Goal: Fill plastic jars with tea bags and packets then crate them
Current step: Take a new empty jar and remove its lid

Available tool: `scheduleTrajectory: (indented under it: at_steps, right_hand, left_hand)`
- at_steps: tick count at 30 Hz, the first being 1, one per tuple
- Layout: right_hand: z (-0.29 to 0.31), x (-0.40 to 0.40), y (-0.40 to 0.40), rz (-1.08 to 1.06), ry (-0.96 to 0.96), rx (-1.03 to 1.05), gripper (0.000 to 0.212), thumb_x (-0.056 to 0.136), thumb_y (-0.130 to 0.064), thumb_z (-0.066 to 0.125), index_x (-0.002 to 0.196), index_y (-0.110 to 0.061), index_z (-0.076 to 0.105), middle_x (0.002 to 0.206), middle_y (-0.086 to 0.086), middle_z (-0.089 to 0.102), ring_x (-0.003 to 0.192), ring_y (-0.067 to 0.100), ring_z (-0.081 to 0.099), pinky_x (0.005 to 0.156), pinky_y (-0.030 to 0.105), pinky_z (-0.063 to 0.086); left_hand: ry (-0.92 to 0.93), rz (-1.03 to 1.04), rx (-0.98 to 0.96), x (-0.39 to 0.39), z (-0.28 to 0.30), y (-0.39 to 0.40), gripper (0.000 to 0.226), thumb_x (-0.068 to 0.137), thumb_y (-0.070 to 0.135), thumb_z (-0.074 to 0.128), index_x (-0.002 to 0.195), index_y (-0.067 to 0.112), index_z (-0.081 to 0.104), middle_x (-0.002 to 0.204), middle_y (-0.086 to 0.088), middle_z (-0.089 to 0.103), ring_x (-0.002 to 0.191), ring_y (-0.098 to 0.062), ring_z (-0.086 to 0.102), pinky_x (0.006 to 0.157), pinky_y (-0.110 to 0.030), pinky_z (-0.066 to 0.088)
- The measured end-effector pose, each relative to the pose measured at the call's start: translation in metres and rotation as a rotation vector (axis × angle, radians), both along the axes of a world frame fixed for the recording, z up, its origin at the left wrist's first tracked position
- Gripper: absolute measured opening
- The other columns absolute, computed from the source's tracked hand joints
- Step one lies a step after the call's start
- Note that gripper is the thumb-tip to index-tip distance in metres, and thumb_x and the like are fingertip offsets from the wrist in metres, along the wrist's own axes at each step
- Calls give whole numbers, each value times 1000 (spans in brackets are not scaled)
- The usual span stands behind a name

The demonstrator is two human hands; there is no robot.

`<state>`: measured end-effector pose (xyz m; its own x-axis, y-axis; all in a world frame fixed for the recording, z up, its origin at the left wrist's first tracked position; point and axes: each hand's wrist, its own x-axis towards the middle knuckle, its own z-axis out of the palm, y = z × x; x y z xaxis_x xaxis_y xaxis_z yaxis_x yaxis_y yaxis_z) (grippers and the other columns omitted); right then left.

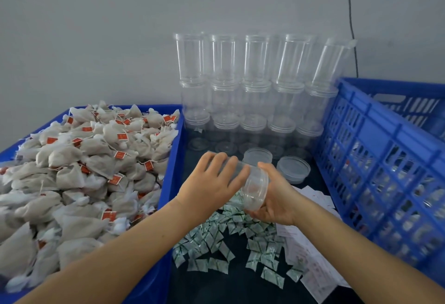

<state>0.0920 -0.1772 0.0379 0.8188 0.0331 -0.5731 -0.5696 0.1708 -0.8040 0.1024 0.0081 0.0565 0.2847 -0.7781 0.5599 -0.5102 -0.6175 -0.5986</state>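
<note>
Our left hand: fingers curled over the closed end of a clear plastic jar, gripping it from above; our right hand: palm up beneath the jar's open mouth, fingers wrapped round the rim, cradling it; the jar lies on its side between both hands, lifted off the dark table, mouth turned toward us, and we see nothing inside it.

Item, tea bags: a heaped pile of beige sachets with red tags, filling a blue tray along the table's left edge.

Item, small packets: white with green print, scattered on the table's middle toward the near edge, directly below the held jar.

Item, empty jars: clear, stacked in tiers against the wall at the table's far edge; the top right one tilted.

Item, two clear lids: lying flat just behind our right hand, in front of the stack.

Item, printed paper slips: loose, near the table's right edge, beside the packets.

Item, blue lattice crate: at the right edge; filled jars show dimly through its slots.
</note>
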Motion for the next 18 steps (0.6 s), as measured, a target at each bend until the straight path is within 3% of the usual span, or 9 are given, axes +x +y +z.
scheduleTrajectory:
  at_steps: [6, 10, 15, 18]
  right_hand:
    - [1, 3, -4, 19, -70, -59, 66, 94, -68, 40, 123, -13, 63, 85, 19, 71, 61, 25, 69, 51, 31, 55]
    - [-4, 5, -3, -1, -79, -117, 61, 94, -67, 41, 120, -17, 64, 78, 19, 70, 60, 27, 68, 50, 31, 54]
    - [-10, 6, -4, 8, -55, -146, 62, 93, -69, 40, 119, -18, 64, 78, 19, 68, 61, 28, 67, 52, 31, 55]
    - [-9, 5, -1, 57, -97, -236, 61, 92, -64, 44, 121, -13, 62, 82, 14, 66, 66, 25, 64, 52, 29, 53]
  left_hand:
    - [-62, 13, -78, -1, -4, -7, 31, 92, 3, 30, 116, 12, 46, 97, -8, 69, 84, -25, 66, 75, -36, 53]
    - [-31, 44, -48, -1, -8, -5, 40, 78, 11, 49, 118, 12, 43, 97, -7, 69, 84, -25, 66, 75, -36, 52]
    - [128, 136, 15, -4, -6, -5, 57, 64, 16, 59, 121, 13, 54, 95, -7, 67, 83, -27, 64, 74, -38, 51]
    - [342, 266, 79, -4, -7, -3, 83, 65, 38, 72, 136, 14, 36, 113, -7, 58, 101, -29, 55, 84, -40, 44]
